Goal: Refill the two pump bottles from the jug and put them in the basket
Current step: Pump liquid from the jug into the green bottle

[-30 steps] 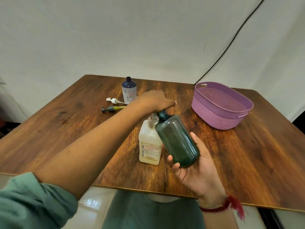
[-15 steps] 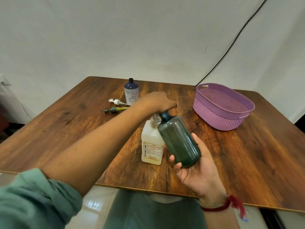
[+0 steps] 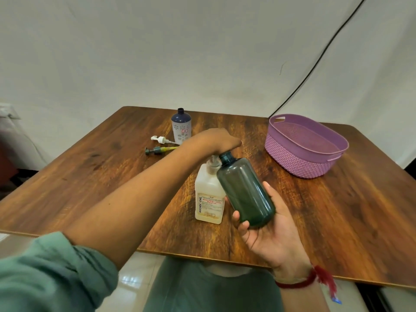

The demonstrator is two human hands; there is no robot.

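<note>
Closest to me, the right hand [image 3: 270, 230] is turned palm up. Its fingers and thumb wrap round the low end of the green bottle [image 3: 245, 190]. The bottle leans over, with its open mouth right by the pump [image 3: 213, 163] of the jug [image 3: 209, 199]. I think the bottle is smooth, hard plastic. It should be light now, get heavier as it fills, and get slippery if soap runs down it. The fat middle looks like the best place to hold it.

The jug stands on the table [image 3: 337, 210]. The left hand [image 3: 213, 139] lies on top of the pump with the arm reaching across. I cannot tell if its fingers wrap the pump.

Farther back, the blue bottle [image 3: 181, 129] stands open beside two loose pump heads [image 3: 161, 139]. The purple basket [image 3: 301, 163] sits off to the right.
</note>
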